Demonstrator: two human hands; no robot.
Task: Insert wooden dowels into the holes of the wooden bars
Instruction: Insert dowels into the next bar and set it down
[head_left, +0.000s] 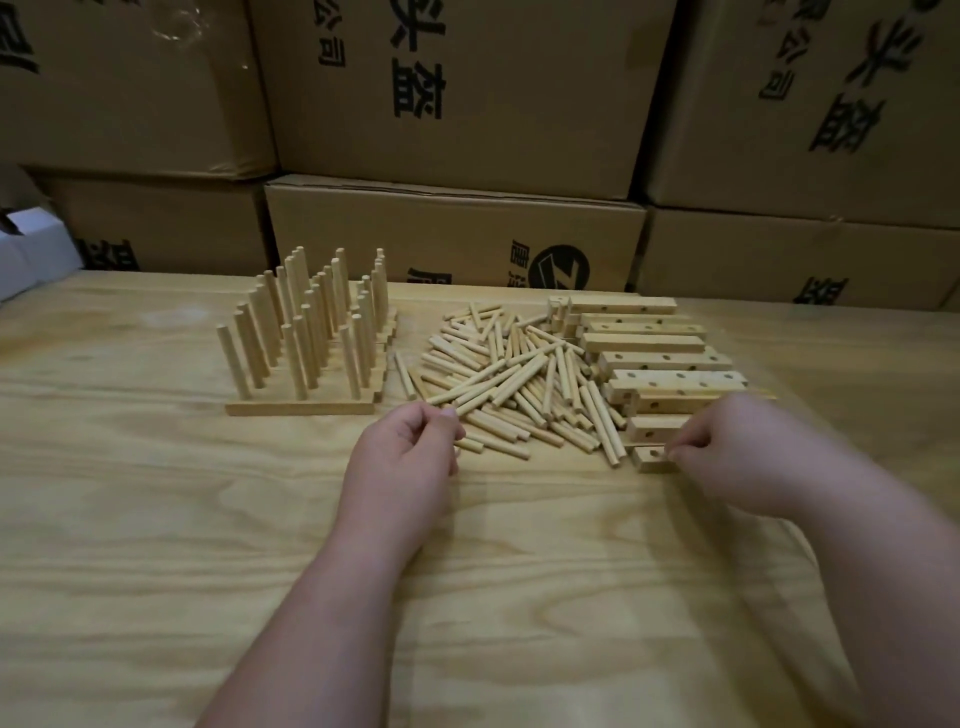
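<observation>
A heap of loose wooden dowels (519, 374) lies mid-table. To its right sit several wooden bars (670, 358) with drilled holes. On the left stand finished bars (301, 408) with dowels upright in them. My left hand (410, 441) is at the near edge of the heap, fingers curled, touching dowel ends; whether it holds one I cannot tell. My right hand (727, 441) pinches the end of the nearest bar (652, 460), whose one visible hole shows beside my fingertips.
The work surface is a pale wooden table (156, 493). Stacked cardboard boxes (457, 234) with black print form a wall right behind it. A white box (26, 254) sits at the far left edge.
</observation>
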